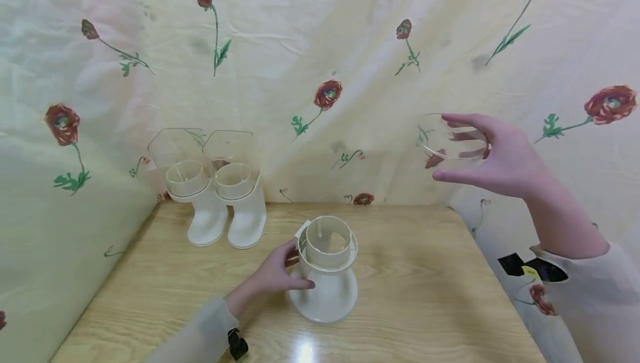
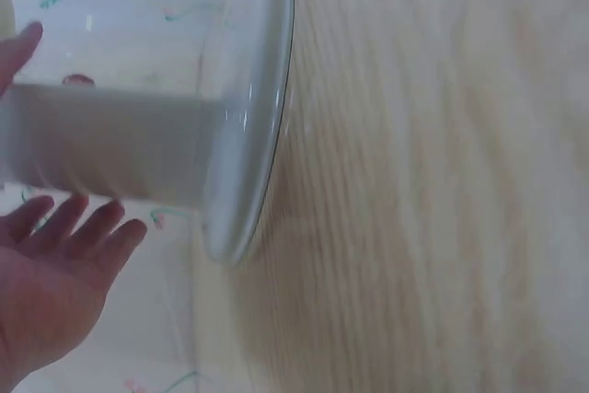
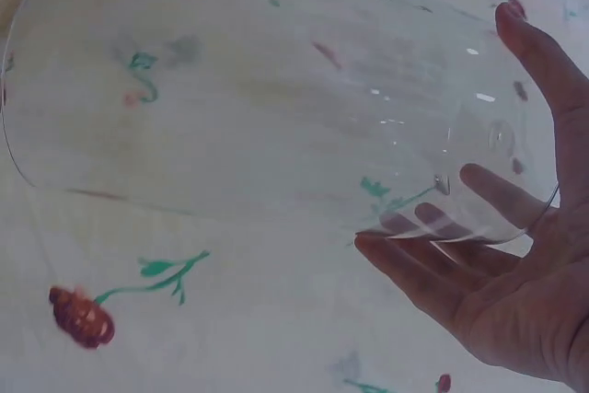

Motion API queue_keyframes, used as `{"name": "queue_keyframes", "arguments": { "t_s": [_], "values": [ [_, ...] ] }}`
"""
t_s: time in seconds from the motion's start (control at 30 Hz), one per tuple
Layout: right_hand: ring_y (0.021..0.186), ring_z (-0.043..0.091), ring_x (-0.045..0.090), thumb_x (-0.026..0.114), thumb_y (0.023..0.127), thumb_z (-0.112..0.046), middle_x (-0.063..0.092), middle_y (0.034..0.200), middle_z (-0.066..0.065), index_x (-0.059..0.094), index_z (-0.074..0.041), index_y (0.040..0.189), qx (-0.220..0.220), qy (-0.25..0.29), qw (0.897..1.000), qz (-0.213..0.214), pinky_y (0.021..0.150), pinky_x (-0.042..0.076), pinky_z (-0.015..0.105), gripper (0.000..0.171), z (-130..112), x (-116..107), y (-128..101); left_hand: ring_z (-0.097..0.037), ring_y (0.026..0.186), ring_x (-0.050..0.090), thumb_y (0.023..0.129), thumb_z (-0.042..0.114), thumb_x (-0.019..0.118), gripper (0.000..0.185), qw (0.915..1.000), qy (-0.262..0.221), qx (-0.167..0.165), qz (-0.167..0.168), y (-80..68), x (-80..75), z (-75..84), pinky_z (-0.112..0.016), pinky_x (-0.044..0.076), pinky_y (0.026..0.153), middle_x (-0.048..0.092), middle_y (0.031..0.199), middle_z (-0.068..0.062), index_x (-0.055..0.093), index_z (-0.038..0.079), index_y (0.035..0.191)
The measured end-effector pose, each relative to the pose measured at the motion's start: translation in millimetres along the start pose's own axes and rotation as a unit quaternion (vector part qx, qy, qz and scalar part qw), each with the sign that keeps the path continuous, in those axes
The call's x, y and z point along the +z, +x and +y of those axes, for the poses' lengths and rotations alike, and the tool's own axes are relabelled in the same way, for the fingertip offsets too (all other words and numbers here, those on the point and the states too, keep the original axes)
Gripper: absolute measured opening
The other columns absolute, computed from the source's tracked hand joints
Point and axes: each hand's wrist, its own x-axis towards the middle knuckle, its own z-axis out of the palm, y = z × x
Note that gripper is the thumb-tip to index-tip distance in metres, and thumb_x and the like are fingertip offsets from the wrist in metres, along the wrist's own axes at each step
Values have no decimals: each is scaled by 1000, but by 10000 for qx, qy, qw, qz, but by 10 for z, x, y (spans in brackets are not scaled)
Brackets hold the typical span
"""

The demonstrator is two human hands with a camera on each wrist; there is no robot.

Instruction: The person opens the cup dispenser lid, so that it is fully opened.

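While the left hand (image 1: 272, 277) gripped the white base (image 1: 327, 274) on the table (image 1: 425, 285), the right hand (image 1: 500, 157) held a clear cup (image 1: 450, 140) aloft. Fingers curled around it.

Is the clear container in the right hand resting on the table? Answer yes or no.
No, in the head view the right hand holds the clear container up in the air, well above the wooden table.

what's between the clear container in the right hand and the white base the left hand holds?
Nothing. In the head view, only air and the flowered backdrop separate the clear plastic container from the white plastic base; bare wooden table lies below.
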Motion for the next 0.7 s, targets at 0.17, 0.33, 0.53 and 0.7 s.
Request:
{"name": "queue_keyframes", "arguments": {
  "t_s": [0.17,0.33,0.53,0.7],
  "values": [
    [108,-23,52,100,73,-27,59,156,-1,55,-40,153,335,-384,9987,88,62,49,7,93,194,-5,-11,-40,137,61,80,12,92,89,9999,11,28,158,-31,24,24,-46,55,115,62,149,-18,47,7,157],
    [104,-25,51,98,76,-33,56,159,8,53,-38,155,588,-363,9976,34,67,52,3,91,361,-2,0,-44,143,55,90,10,83,84,9993,176,85,-319,48,-87,-7,-49,50,120,54,157,-25,38,-1,161],
    [113,-7,62,96,79,-36,51,164,8,50,-34,158,909,-308,9954,63,69,52,1,92,576,22,-25,-46,141,57,93,8,79,69,9984,401,54,-389,95,-267,41,-54,49,120,57,152,-26,47,-5,153],
    [133,41,60,93,82,-38,44,169,11,42,-28,163,1251,-259,9918,98,68,50,0,96,731,33,-74,-44,126,68,86,6,85,64,9976,549,-1,416,-7,-256,149,-46,61,107,68,136,-25,58,-4,144]
  ]
}}
